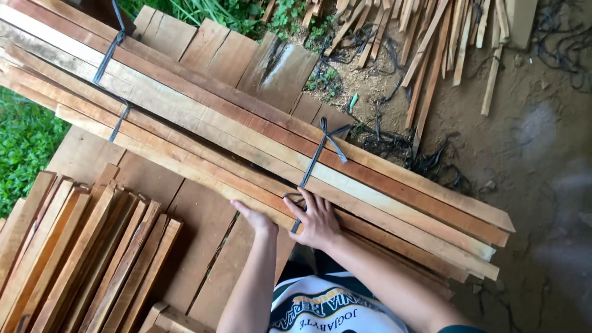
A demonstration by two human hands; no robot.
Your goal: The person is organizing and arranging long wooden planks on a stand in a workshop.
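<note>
Wood slats, long and reddish to pale, lie as one bundle (259, 139) running diagonally from upper left to lower right across a plank platform (197, 228).

Head view, the only one:
- Dark strap (314, 159) crosses the bundle near its middle, knotted on top, with the tail running down to the near edge. Two more dark ties (110, 52) sit further up left.
- Right hand (317, 221) lies flat on the near edge of the bundle, fingers spread, fingertips touching the strap's lower end. Open palm; can't tell whether any finger is hooked under the strap.
- Left hand (256, 219) is pressed against the bundle's near side, thumb out. It looks like it's pushing or steadying, not gripping, but its fingers are hidden under the edge, so can't confirm.

Judgement: the step in hand is tying or tightening the middle strap. A next move would need the slats held square with the left hand while the right gets a real hold on the strap end, since a flat palm won't pull it.

Around:
- Stack of shorter slats (80, 259) on the platform at lower left, well apart from the hands.
- Wide boards (246, 58) under and behind the bundle.
- Loose thin sticks (431, 49) and tangled dark strapping (425, 160) on the dirt ground at upper right.
- Grass (24, 142) at left.

In the way: nothing between hands and strap. Uneven slat ends at lower right could slip if the tie is slack.
</note>
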